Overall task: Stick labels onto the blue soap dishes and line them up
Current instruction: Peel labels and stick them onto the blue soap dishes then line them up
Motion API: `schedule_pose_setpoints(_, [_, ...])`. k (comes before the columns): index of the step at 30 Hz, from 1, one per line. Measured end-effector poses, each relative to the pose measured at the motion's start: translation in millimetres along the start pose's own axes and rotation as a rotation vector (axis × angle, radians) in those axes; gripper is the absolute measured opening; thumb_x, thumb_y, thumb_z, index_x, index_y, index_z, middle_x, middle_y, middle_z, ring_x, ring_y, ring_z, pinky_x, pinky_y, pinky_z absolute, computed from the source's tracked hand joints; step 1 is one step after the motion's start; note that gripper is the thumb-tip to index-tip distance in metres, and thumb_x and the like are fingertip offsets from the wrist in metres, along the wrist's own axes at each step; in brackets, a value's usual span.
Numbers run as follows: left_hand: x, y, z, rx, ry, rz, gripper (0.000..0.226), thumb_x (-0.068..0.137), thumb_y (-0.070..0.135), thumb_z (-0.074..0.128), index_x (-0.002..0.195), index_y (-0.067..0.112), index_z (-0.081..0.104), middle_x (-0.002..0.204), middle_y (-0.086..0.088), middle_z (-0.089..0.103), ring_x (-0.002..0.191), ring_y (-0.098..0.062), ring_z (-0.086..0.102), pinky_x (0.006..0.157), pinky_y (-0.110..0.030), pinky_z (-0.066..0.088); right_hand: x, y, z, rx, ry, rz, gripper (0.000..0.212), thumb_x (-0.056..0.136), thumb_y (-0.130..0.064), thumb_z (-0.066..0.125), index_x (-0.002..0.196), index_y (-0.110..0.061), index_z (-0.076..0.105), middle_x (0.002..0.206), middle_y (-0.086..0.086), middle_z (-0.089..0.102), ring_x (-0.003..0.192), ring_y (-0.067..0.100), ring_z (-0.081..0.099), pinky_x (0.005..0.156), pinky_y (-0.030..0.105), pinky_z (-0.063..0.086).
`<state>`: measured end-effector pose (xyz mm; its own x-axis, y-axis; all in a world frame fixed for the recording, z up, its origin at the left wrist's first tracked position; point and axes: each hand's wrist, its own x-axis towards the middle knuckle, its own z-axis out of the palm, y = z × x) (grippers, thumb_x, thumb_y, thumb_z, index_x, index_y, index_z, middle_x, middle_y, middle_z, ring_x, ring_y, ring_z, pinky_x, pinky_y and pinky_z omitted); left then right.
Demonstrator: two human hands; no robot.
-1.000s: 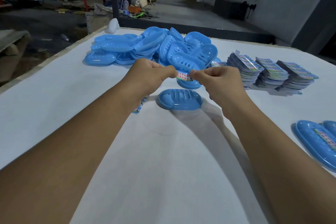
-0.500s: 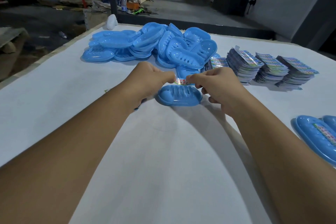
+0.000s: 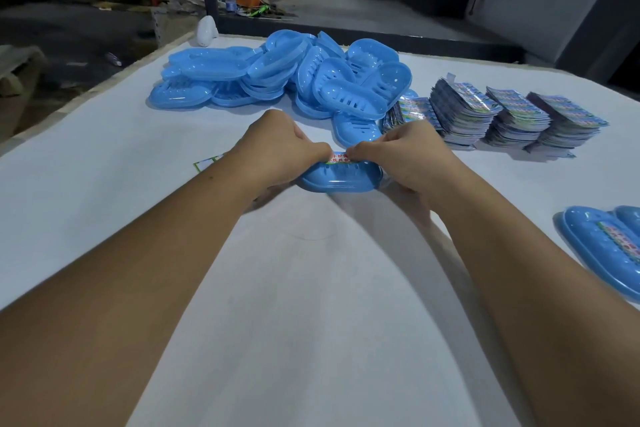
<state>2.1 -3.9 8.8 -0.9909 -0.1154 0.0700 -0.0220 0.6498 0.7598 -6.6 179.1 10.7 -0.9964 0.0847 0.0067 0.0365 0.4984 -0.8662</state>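
One blue soap dish [image 3: 341, 180] lies on the white table [image 3: 311, 288] in front of me. A small label [image 3: 338, 158] with red writing is stretched across its top. My left hand [image 3: 280, 149] pinches the label's left end and my right hand [image 3: 401, 156] pinches its right end, both down at the dish. Behind them lies a pile of unlabelled blue soap dishes [image 3: 294, 80]. Two labelled dishes [image 3: 602, 250] sit at the right edge of the view.
Several stacks of printed labels [image 3: 502, 118] stand at the back right of the table. A strip of label backing [image 3: 206, 163] lies left of my left wrist. A white object [image 3: 206, 31] sits at the table's far left corner, with workshop clutter beyond.
Both hands have come down with the label from above the dish onto its top. The view has tilted down a little.
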Motion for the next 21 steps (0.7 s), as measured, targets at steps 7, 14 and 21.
schedule_pose_setpoints(7, [1.1, 1.3, 0.9, 0.056, 0.015, -0.001, 0.031, 0.076, 0.04, 0.073, 0.079, 0.009, 0.078, 0.045, 0.003, 0.051, 0.037, -0.012, 0.036, 0.047, -0.024, 0.034, 2.5, 2.6, 0.9, -0.016, -0.009, -0.003, 0.027, 0.07, -0.029, 0.088, 0.07, -0.013, 0.067, 0.036, -0.011, 0.039, 0.029, 0.005, 0.032, 0.032, 0.011, 0.022])
schedule_pose_setpoints(14, [2.9, -1.2, 4.8, 0.066, 0.044, 0.019, 0.028, 0.073, 0.037, 0.073, 0.076, 0.01, 0.078, 0.065, -0.011, 0.07, 0.052, -0.016, 0.05, 0.054, -0.027, 0.044, 5.3, 4.7, 2.7, -0.032, 0.007, 0.004, 0.043, 0.068, -0.031, 0.088, 0.085, 0.006, 0.072, 0.041, -0.008, 0.042, 0.031, 0.007, 0.033, 0.033, 0.012, 0.022])
schedule_pose_setpoints(21, [3.4, -1.6, 5.7, 0.104, 0.07, 0.04, 0.03, 0.071, 0.037, 0.07, 0.074, 0.008, 0.077, 0.074, -0.011, 0.073, 0.062, -0.019, 0.057, 0.067, -0.037, 0.057, 5.7, 5.3, 2.6, -0.059, 0.006, -0.005, 0.046, 0.068, -0.031, 0.086, 0.086, 0.008, 0.07, 0.042, -0.007, 0.041, 0.031, 0.008, 0.031, 0.033, 0.013, 0.022])
